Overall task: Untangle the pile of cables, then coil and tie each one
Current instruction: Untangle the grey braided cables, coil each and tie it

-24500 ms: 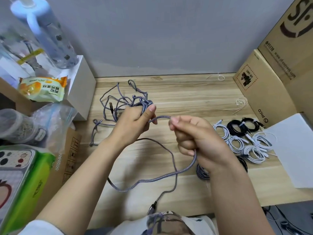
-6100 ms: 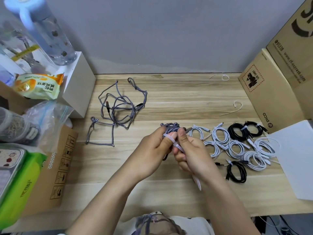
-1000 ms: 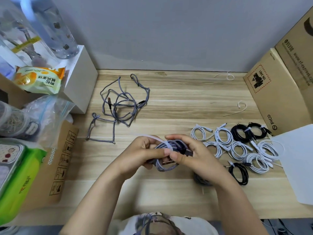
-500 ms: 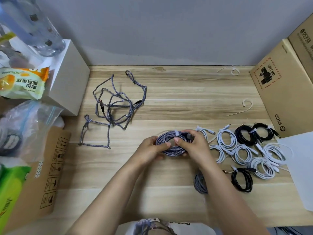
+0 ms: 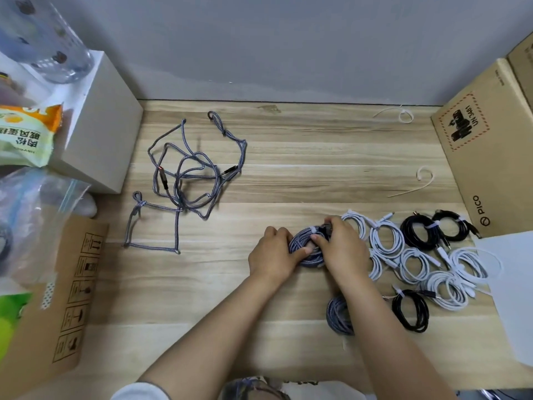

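Observation:
A coiled grey braided cable [image 5: 303, 246] with a white tie around it lies low on the wooden table [image 5: 302, 168], held from both sides. My left hand [image 5: 272, 256] grips its left edge and my right hand [image 5: 343, 249] covers its right edge. A tangled grey braided cable [image 5: 190, 180] lies loose at the back left. Another coiled grey cable [image 5: 337, 314] rests near the front, partly hidden under my right forearm. Several tied white coils [image 5: 415, 261] and black coils [image 5: 421, 230] lie to the right.
Two loose white ties [image 5: 405, 115] [image 5: 422, 177] lie at the back right. Cardboard boxes [image 5: 484, 151] stand on the right, a white sheet [image 5: 510, 290] at the front right. A white box [image 5: 95, 134], snack bag, plastic bag and flat carton [image 5: 57, 298] crowd the left.
My hands wound the tie around the grey coil, then lowered the coil onto the table beside the white coils. The camera has tilted slightly lower.

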